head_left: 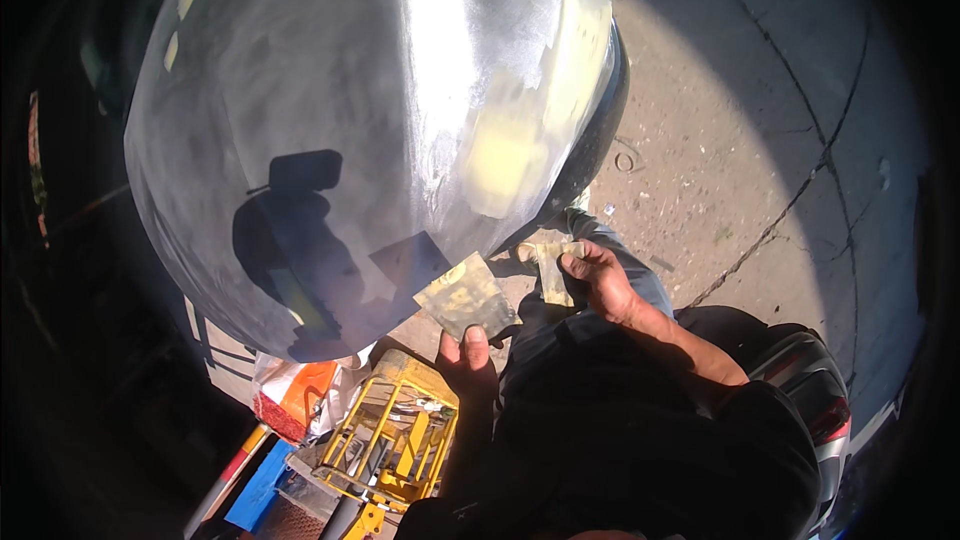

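My left hand (467, 358) grips the lower edge of a thin, square, translucent-grey plate (466, 296), smeared with pale yellow paste. In my right hand (606, 285), pinched between thumb and fingers, is a smaller flat spreader (553, 278), coated in the same yellow. The two pieces are held apart. Just beyond them curves a large grey car body panel (330, 60), sanded dull, with a bright sun glare down its middle. Yellow filler patches (505, 155) lie on its right side. The shadow of my head and the plate falls on its near part.
A yellow metal frame (385, 440) with tools in it stands at the lower left. Beside it are an orange and white bag (305, 395) and a blue object (262, 485). Cracked concrete (700, 160) stretches to the right. A car's tail light (830, 420) shows behind my right arm.
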Tool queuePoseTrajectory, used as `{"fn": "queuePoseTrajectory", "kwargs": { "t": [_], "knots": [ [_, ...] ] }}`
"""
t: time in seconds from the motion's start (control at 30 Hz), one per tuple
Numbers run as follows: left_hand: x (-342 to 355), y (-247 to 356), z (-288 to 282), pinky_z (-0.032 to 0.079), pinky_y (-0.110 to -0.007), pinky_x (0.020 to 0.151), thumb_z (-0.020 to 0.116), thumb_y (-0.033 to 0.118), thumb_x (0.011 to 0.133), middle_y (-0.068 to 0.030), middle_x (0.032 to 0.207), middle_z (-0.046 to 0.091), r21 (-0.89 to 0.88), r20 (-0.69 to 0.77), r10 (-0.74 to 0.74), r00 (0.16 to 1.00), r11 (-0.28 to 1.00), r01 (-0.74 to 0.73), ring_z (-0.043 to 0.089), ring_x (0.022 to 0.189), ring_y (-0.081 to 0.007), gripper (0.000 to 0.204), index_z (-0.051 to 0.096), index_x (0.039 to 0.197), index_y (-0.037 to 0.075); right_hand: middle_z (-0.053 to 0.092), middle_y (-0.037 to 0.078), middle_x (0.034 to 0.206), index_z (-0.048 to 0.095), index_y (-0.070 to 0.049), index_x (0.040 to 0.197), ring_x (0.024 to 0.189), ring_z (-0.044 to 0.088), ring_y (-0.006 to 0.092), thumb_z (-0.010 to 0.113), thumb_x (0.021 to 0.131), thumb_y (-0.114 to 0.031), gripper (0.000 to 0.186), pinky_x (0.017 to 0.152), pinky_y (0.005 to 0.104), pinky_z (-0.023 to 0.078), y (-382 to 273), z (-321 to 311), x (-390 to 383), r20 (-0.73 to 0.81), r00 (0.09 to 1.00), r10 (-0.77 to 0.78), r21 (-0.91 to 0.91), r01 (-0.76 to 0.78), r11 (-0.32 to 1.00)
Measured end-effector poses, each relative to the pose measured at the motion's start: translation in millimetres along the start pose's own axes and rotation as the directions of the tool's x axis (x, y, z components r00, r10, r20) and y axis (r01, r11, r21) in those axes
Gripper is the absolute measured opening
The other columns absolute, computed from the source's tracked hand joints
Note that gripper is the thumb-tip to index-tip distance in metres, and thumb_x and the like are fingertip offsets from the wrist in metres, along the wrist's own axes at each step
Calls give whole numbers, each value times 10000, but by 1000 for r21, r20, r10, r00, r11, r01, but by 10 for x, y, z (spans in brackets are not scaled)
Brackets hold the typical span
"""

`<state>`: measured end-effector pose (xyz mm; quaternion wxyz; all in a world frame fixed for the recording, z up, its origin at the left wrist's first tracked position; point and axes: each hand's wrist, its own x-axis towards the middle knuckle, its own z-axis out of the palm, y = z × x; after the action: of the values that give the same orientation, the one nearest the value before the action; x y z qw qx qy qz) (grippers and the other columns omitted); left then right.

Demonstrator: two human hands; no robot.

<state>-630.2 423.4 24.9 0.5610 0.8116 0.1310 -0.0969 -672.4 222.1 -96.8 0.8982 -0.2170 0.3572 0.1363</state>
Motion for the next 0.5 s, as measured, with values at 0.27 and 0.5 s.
{"fn": "queuePoseTrajectory", "kwargs": {
  "t": [0.27,0.5],
  "knots": [
    [78,-66,96,540,-330,642,614,386,1029,-107,966,681,83,9,-34,999,996,33,652,772,-194,499,577,1273,-48,727,0,1050,703,-42,1067,940,644,95,644,1039,-54,66,869,263,511,17,-203,121,-35,999,-17,-40,15,999],
    [120,12,176,557,-347,641,591,370,1029,-112,957,680,245,-25,-104,994,964,107,663,764,-205,483,577,1256,-56,712,-20,969,705,-47,1045,837,616,67,659,1044,-85,60,769,239,499,-53,-345,164,-57,998,34,-30,-36,999]
  ]
}}
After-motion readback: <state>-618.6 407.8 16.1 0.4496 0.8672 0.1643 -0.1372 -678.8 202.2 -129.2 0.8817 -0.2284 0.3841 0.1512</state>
